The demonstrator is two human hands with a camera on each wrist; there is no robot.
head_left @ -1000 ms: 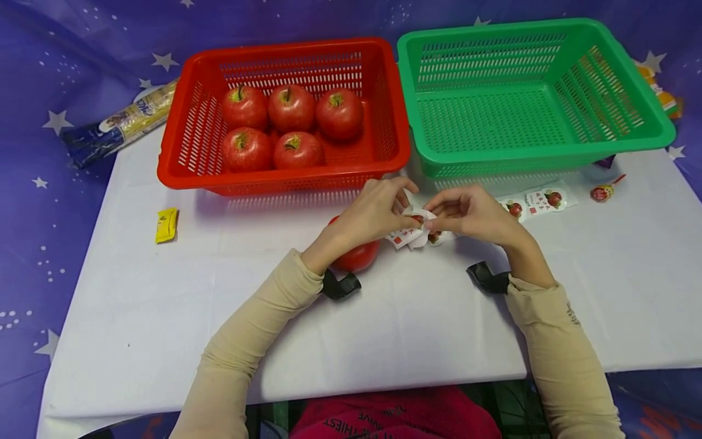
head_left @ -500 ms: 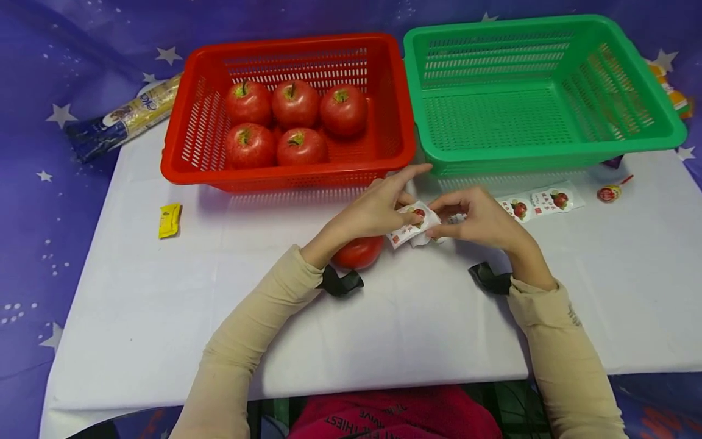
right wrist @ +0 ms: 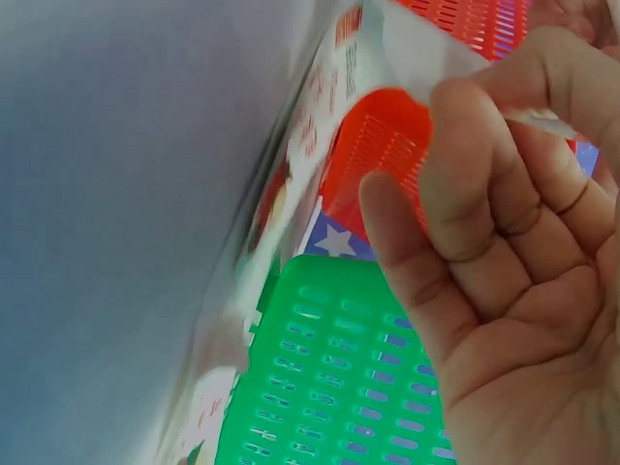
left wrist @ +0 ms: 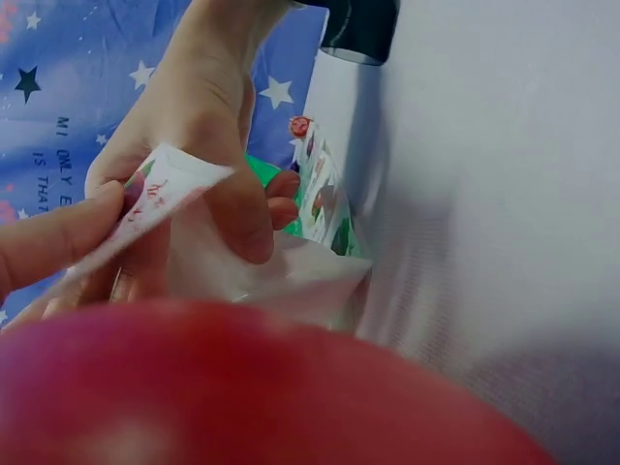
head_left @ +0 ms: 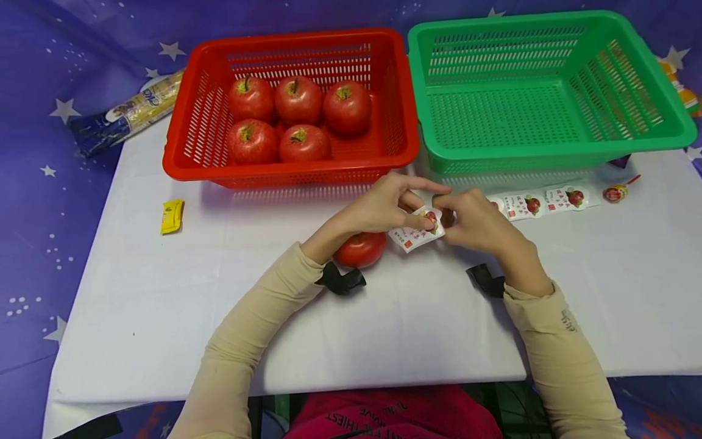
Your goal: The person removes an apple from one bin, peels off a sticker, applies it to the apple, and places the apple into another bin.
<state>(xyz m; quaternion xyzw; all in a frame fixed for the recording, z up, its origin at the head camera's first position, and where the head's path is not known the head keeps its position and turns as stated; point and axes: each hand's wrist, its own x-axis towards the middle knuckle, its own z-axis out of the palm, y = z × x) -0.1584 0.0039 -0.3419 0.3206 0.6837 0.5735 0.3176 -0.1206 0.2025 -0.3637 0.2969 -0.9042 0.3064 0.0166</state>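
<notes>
“Packet position first, please, measured against the red basket point(head_left: 351, 167).”

“End packet point(head_left: 414, 236) is in front of the basket's right corner, seemingly lifted off the bench point(head_left: 164, 317) between both hands. The rest of the strip point(head_left: 540, 202) lies to the right of the red basket, in front of the green basket point(head_left: 526, 148).”

“How are the hands?”

“Left hand point(head_left: 390, 204) pinches the packet, thumb on its printed face, forefinger stretched out toward the other hand. Right hand point(head_left: 477, 221) is half closed, fingers curled, thumb and forefinger nipping the strip by the packet's right edge.”

“So which step is this?”

“I'd judge it as folding the strip up, packet over packet. Parting one packet is possible too; the fingers hide the join.”

“And the next move calls for what?”

“Probably a firm left thumb, so the fold can't spring open, with the right fingers lining up the next edge. Some care at the left wrist too: a red apple point(head_left: 360, 250) sits partly beneath it, in front of the red basket, and could roll if knocked.”
</notes>
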